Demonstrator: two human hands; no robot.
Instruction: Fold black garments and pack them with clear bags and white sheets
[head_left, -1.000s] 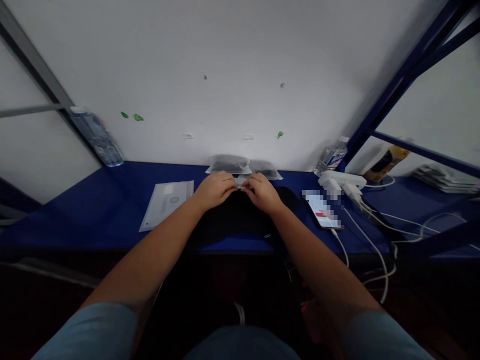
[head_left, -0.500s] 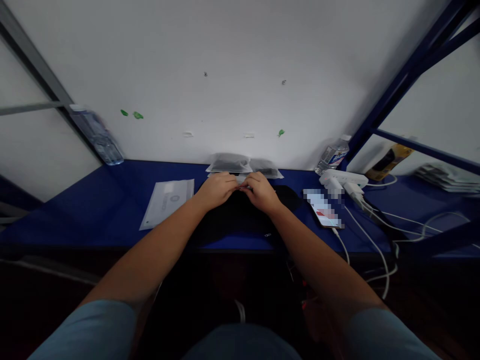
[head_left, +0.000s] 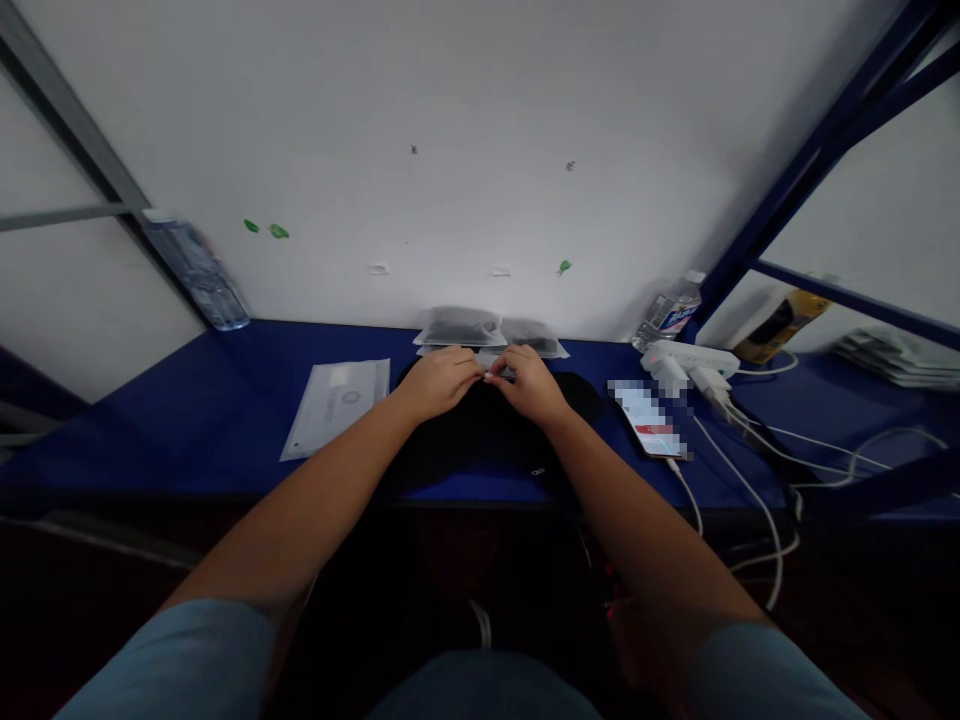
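Note:
My left hand (head_left: 444, 380) and my right hand (head_left: 531, 385) meet fingertip to fingertip above a black cloth-like item (head_left: 480, 440) spread on the blue desk. Both are closed in a pinch. Between the fingertips shows a speck of something pale, too small to name. The black item has a small light mark near its front right edge, and my forearms cover part of it. Just behind my fingers, against the wall, lie frosted plastic bags (head_left: 459, 327) with dark contents. A flat, printed translucent bag (head_left: 341, 405) rests left of my left hand.
On the right of the desk (head_left: 187, 420) lie a phone (head_left: 649, 420) with a charging cable and a white power strip (head_left: 701, 357) with plugs and trailing cords. A water bottle (head_left: 671, 310) stands behind them; another bottle (head_left: 199, 272) leans at the left post. Blue frame bars (head_left: 795, 200) rise at right.
My fingertips have shifted very slightly, and the pale speck shows between them now. The view has moved a little; everything else stays put.

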